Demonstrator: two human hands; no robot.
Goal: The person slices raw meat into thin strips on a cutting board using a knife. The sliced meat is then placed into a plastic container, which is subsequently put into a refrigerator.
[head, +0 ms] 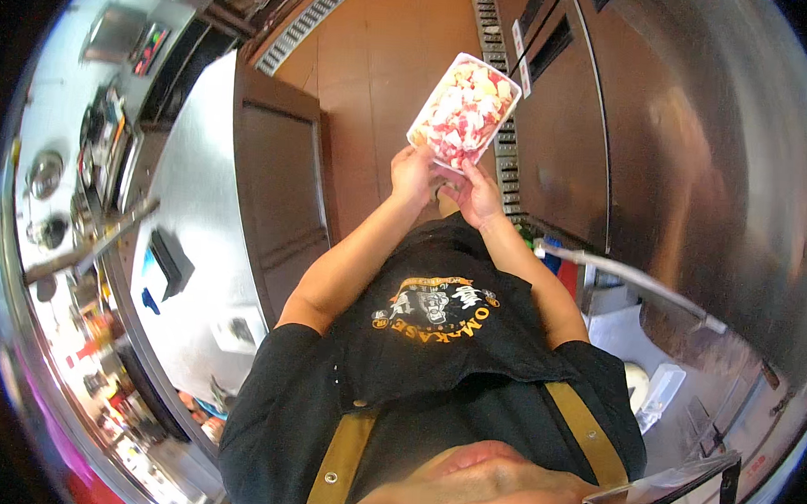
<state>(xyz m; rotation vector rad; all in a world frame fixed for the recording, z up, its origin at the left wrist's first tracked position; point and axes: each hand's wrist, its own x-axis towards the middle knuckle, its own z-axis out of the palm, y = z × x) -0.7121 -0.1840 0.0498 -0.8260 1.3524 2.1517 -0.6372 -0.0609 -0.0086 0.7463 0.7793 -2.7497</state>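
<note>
A shallow white tray (421, 116) is held out in front of me, above the floor. It is heaped with cut pieces of what looks like raw meat (469, 108), red and pink with pale, whitish bits. My left hand (413, 174) grips the near left corner. At the near right corner my right hand (476, 195) has hold of the same tray, thumb up by the rim. The undersides of both hands and of the tray are hidden. Below the hands hangs my black apron (432, 363), which bears a printed emblem and writing.
A stainless steel worktop (202, 166) stands at left with a dark flat object (163, 261) on it. Ladles (46, 173) and other cookware lie beyond. Slotted drain covers (505, 141) cross the brown floor (386, 52). Steel door panels (567, 137) rise at right, near a clear container (663, 396).
</note>
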